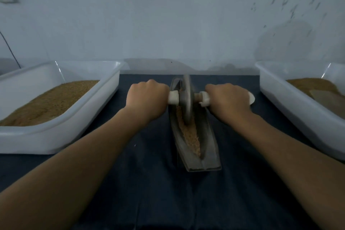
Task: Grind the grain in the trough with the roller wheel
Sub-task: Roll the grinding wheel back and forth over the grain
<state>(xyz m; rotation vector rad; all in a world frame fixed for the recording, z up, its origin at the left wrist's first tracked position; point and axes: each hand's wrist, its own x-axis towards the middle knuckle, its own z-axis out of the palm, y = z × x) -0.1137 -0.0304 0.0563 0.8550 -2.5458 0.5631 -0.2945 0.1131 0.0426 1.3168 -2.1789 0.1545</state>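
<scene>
A long, narrow dark metal trough (pixel 209 157) lies lengthwise on the dark cloth in front of me. Brown grain (pixel 189 136) fills its groove. The grey metal roller wheel (pixel 186 97) stands upright in the groove toward the trough's far end. White handles stick out on both sides of the wheel. My left hand (pixel 146 97) grips the left handle and my right hand (pixel 227 99) grips the right handle, whose white tip shows past my fist.
A white plastic tub (pixel 104 87) holding brown grain stands at the left. Another white tub (pixel 276 89) with brown grain stands at the right. A pale wall rises right behind the table. Dark cloth (pixel 168 201) covers the table toward me.
</scene>
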